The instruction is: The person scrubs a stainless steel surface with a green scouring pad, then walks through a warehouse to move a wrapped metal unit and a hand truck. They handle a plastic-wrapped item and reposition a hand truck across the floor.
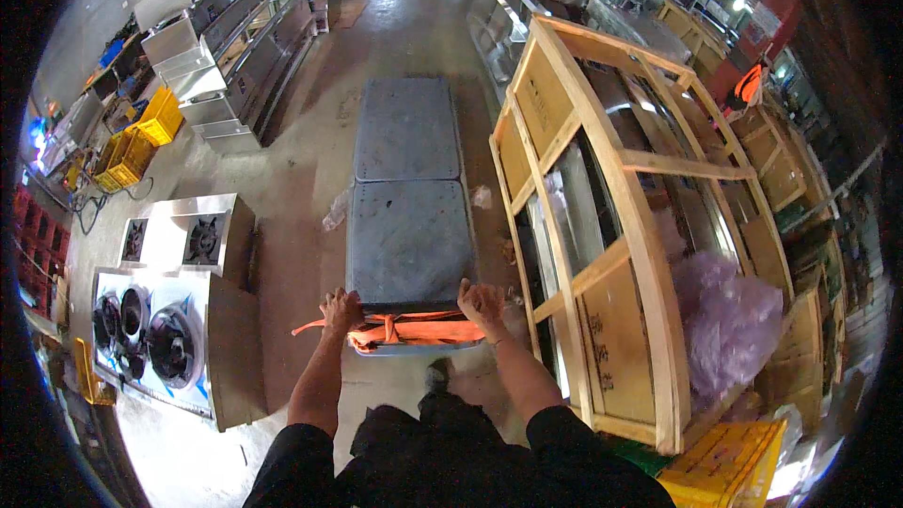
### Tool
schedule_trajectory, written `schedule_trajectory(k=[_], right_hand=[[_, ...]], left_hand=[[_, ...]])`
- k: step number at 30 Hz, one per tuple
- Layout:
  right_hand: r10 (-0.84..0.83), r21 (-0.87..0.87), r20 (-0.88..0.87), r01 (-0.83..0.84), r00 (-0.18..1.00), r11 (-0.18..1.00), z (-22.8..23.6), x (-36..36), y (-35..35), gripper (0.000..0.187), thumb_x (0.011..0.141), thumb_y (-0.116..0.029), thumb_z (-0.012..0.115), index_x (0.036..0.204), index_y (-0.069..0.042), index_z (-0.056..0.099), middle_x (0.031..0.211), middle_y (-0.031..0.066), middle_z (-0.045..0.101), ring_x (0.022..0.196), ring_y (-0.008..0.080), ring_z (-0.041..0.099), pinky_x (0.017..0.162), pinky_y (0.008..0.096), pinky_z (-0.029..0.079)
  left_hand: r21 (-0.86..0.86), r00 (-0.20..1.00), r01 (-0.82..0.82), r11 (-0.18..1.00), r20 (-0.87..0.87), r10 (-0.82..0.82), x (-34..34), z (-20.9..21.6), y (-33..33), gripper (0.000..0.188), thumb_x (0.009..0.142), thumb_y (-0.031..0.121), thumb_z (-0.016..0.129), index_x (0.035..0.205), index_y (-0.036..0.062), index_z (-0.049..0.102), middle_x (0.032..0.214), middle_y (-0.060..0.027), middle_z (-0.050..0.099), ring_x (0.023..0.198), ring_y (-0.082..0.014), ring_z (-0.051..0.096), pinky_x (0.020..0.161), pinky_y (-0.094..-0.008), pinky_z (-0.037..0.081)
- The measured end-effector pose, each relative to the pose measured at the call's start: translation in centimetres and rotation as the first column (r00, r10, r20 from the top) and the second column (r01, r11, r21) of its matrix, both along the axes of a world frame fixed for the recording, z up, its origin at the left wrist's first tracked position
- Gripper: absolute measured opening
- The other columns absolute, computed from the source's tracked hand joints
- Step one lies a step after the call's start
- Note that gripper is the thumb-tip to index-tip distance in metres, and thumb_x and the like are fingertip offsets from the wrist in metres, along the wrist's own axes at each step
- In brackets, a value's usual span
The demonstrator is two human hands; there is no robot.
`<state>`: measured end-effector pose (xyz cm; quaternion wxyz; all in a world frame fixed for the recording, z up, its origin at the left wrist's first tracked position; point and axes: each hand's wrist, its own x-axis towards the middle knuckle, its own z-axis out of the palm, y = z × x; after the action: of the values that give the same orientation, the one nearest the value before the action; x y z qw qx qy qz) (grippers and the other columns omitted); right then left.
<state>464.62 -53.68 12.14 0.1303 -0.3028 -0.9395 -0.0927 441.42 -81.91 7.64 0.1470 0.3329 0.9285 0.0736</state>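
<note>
Two dark grey, flat-topped panels, seemingly a platform cart point(409, 235), stretch end to end away from me down the aisle. At the near end, my left hand point(340, 310) is closed on the left corner. The right corner has my right hand point(482, 306) closed on it, fingers curled. What exactly lies under the fingers is partly hidden. Between my hands hangs an orange strap point(414, 327), bunched and knotted, with a loose end sticking out past my left hand. A pale bluish edge shows below it.
A wooden crate point(649, 301) with metal equipment stands close on the right, with purple plastic wrap point(724, 320) beside it. Steel gas stoves point(179, 320) stand at left. Yellow baskets point(127, 158) and steel cabinets point(226, 56) are farther off. Plastic scraps point(336, 211) lie beside the cart.
</note>
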Motion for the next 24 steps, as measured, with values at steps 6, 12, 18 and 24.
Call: schedule_trajectory(k=[6, 12, 18, 24], right_hand=[[0.015, -0.039, -0.167, -0.022, 0.986, 0.999, -2.3, -11.8, 13.0, 0.057, 0.099, -0.036, 0.053, 0.047, -0.012, 0.057, 0.046, 0.0116, 0.053, 0.037, 0.0309, 0.049, 0.044, 0.0499, 0.044], [-0.004, -0.191, -0.111, -0.017, 0.994, 0.981, -1.1, -25.6, 23.6, 0.055, 0.099, -0.037, 0.055, 0.049, -0.015, 0.046, 0.045, 0.0062, 0.042, 0.042, 0.0271, 0.045, 0.049, 0.0418, 0.043], [0.05, 0.263, 0.001, -0.048, 0.999, 0.963, -0.6, -39.0, 33.9, 0.04, 0.097, -0.025, 0.061, 0.06, -0.011, 0.057, 0.056, 0.0042, 0.047, 0.055, 0.0264, 0.051, 0.064, 0.0463, 0.041], [0.1, 0.318, -0.422, 0.044, 0.901, 0.947, 2.4, -54.0, 42.4, 0.028, 0.096, -0.024, 0.062, 0.074, -0.008, 0.069, 0.077, 0.0152, 0.063, 0.077, 0.0333, 0.06, 0.08, 0.0516, 0.045]], left_hand=[[-0.054, 0.996, 0.046, 0.997, 0.081, -0.041, -12.6, 1.1, 12.4, 0.057, 0.063, 0.034, 0.086, 0.115, 0.0265, 0.065, 0.13, -0.0125, 0.053, 0.121, -0.0418, 0.049, 0.101, -0.0618, 0.043], [0.037, 0.996, 0.024, 0.999, 0.088, -0.027, -25.3, 1.1, 23.0, 0.045, 0.067, 0.024, 0.077, 0.112, 0.0228, 0.069, 0.122, -0.0129, 0.058, 0.118, -0.0445, 0.052, 0.097, -0.0624, 0.046], [-0.04, 0.986, 0.047, 0.998, 0.161, -0.04, -40.7, 0.0, 34.8, 0.036, 0.076, 0.019, 0.069, 0.112, 0.0222, 0.07, 0.123, -0.0168, 0.058, 0.119, -0.047, 0.053, 0.098, -0.0602, 0.047], [0.063, 0.992, 0.075, 0.995, 0.096, -0.081, -55.5, -2.1, 43.6, 0.033, 0.075, 0.019, 0.07, 0.108, 0.0179, 0.07, 0.116, -0.0148, 0.061, 0.114, -0.0408, 0.057, 0.097, -0.0579, 0.047]])
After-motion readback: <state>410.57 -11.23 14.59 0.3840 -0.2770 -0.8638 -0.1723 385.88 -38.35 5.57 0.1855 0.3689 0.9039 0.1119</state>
